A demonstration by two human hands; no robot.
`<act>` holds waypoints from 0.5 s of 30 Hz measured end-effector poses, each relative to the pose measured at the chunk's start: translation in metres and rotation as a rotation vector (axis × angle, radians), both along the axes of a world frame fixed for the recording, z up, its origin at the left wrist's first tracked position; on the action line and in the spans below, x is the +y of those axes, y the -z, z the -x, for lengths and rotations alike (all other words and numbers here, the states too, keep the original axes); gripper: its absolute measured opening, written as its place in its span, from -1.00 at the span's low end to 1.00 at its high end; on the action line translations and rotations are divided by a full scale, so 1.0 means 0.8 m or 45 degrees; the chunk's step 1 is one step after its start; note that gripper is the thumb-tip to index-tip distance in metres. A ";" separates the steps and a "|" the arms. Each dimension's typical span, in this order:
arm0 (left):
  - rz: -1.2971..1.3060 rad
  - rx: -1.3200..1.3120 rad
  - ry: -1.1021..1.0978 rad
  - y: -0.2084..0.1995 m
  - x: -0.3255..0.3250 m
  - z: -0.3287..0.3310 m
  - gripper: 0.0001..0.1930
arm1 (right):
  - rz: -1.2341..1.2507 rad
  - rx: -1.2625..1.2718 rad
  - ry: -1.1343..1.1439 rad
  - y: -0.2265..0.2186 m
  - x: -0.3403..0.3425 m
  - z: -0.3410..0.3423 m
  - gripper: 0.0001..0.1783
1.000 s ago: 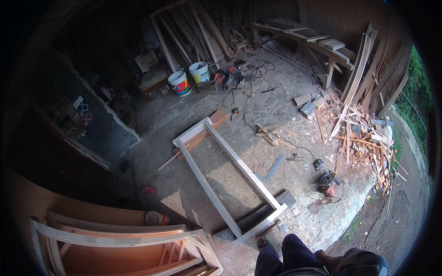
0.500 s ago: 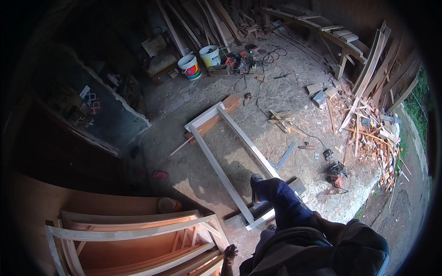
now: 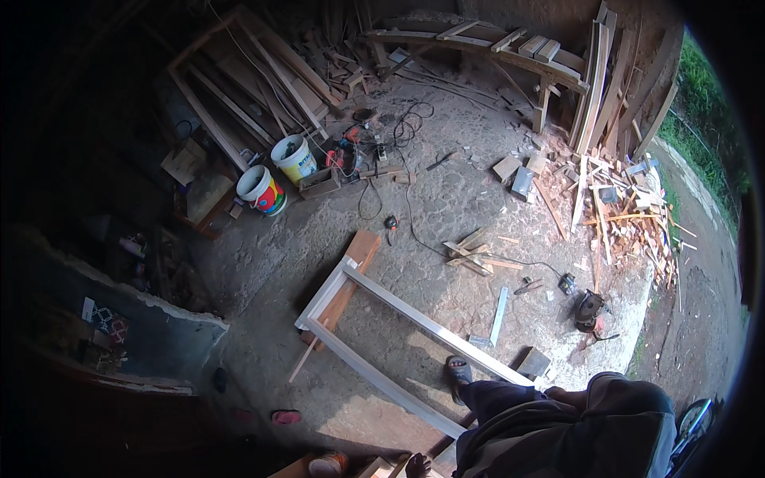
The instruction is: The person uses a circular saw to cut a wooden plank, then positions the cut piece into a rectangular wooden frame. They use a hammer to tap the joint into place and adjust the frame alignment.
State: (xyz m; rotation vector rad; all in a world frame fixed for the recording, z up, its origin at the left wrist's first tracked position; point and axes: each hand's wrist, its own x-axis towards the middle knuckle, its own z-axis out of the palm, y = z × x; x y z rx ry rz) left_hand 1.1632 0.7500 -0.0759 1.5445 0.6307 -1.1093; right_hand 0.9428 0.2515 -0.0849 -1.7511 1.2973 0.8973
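Observation:
A long rectangular wooden frame (image 3: 434, 324) lies on the concrete floor, its far end resting on a reddish-brown board (image 3: 362, 253). My sandalled foot (image 3: 460, 370) stands inside it, near the right rail. At the lower edge, my left hand (image 3: 417, 465) hangs beside some pale wooden pieces; its fingers look loosely apart, with nothing visible in them. By my thigh, close to the frame's near right corner, only a bit of my right hand (image 3: 564, 397) shows; its fingers are hidden by my clothing.
A metal square (image 3: 499, 317), a circular saw (image 3: 590, 311) and a dark block (image 3: 533, 362) lie right of the frame. Cables cross the floor. Offcuts (image 3: 625, 219) are heaped at the right. Two paint buckets (image 3: 261, 191) stand far left, and a pink sandal (image 3: 286, 417) lies near left.
My view has turned, so the floor frame sits lower and the stacked frames at the lower left have mostly left the picture. My foot still stands inside the floor frame.

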 end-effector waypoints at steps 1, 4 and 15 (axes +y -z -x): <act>-0.018 -0.018 0.031 -0.002 -0.007 -0.039 -0.49 | 0.000 -0.016 0.052 -0.005 0.003 -0.016 -0.74; -0.081 -0.084 0.110 -0.017 -0.029 -0.149 -0.45 | 0.041 -0.003 0.086 0.002 0.004 -0.060 -0.76; -0.329 -0.061 0.554 -0.088 -0.115 -0.471 -0.48 | 0.012 -0.236 0.381 0.033 0.020 -0.212 -0.68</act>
